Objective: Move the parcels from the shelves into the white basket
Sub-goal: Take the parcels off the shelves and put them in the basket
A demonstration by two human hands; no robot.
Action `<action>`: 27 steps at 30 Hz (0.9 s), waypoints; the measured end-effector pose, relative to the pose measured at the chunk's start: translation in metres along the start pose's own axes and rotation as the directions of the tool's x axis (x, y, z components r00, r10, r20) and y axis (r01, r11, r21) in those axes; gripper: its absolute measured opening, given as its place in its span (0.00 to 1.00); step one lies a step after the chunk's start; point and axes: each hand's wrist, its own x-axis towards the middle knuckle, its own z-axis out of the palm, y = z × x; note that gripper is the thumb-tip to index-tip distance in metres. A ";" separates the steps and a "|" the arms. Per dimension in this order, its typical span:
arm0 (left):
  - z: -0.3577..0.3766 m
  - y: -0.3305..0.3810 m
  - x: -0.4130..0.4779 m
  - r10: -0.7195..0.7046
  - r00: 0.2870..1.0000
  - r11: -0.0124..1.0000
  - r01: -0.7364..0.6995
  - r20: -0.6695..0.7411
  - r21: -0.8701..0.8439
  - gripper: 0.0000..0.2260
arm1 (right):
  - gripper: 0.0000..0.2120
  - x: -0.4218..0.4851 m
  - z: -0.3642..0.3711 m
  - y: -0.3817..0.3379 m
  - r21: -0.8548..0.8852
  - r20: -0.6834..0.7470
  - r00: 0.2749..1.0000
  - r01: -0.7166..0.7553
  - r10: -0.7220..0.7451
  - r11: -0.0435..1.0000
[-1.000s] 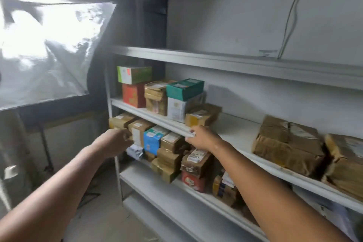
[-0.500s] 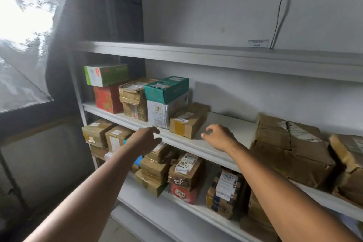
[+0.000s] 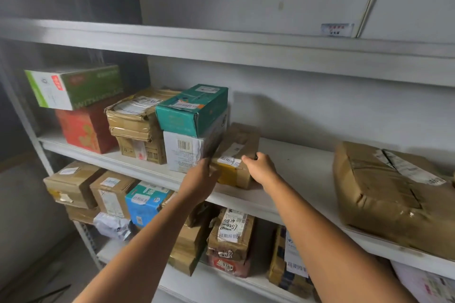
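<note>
Between my two grips lies the small brown parcel [image 3: 237, 147], on the middle shelf [image 3: 295, 172] and tight against the white box [image 3: 183, 150] just to its left. My right grip [image 3: 261, 170] curls its fingers over the parcel's near top corner and holds it. My left grip [image 3: 202, 179] is set at the parcel's left end, where the white box crowds it. Its fingers are hidden, so I cannot tell whether they clasp. I judge two grips suit a parcel this wedged. No white basket shows, and the big parcel [image 3: 389, 194] lies well to the right.
</note>
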 end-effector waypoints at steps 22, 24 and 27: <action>-0.006 0.097 -0.103 -0.207 0.976 0.852 0.142 -0.075 -0.505 0.17 | 0.30 -0.118 -0.069 0.059 0.226 -0.102 0.907 0.422 -0.409 0.878; -0.008 0.100 -0.124 -0.230 0.968 0.851 0.149 -0.102 -0.503 0.19 | 0.30 -0.135 -0.074 0.065 0.237 -0.059 0.899 0.436 -0.435 0.868; -0.024 0.093 -0.155 -0.257 0.947 0.870 0.139 -0.194 -0.473 0.19 | 0.31 -0.156 -0.068 0.060 0.266 0.018 0.880 0.453 -0.474 0.851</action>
